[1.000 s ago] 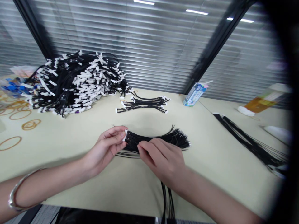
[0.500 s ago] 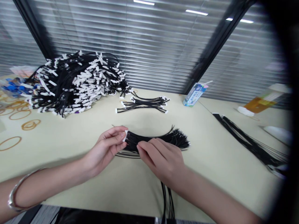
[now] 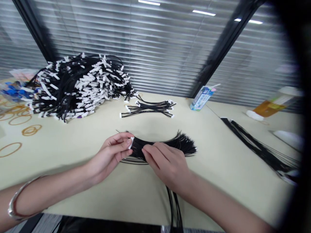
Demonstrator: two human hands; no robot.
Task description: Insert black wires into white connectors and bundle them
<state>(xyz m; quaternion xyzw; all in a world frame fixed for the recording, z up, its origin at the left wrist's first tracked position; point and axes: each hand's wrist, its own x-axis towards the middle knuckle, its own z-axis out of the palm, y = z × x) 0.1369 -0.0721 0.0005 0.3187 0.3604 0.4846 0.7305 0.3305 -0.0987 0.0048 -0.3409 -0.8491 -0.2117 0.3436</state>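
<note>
Between the thumb and fingers of my left hand (image 3: 116, 147) is a small white connector (image 3: 131, 142). My right hand (image 3: 166, 161) is closed in a pinch just to its right, over a bundle of thin black wires (image 3: 186, 144). Whether it grips one wire or several is hidden by the fingers. The bundle lies across the table, its loose ends fanned out to the right. Several black wires (image 3: 174, 207) hang down below my right wrist toward the table's front edge.
A big heap of black cables with white connectors (image 3: 92, 84) stands at back left. Rubber bands (image 3: 31, 130) lie left of it. Several short cables (image 3: 148, 108) lie behind my hands. A drink carton (image 3: 201, 98), long black cables (image 3: 255, 145) and an amber container (image 3: 270, 105) are right.
The white connector in my left hand has tilted slightly and shifted a little to the right. My right hand stays almost in place at the wires.
</note>
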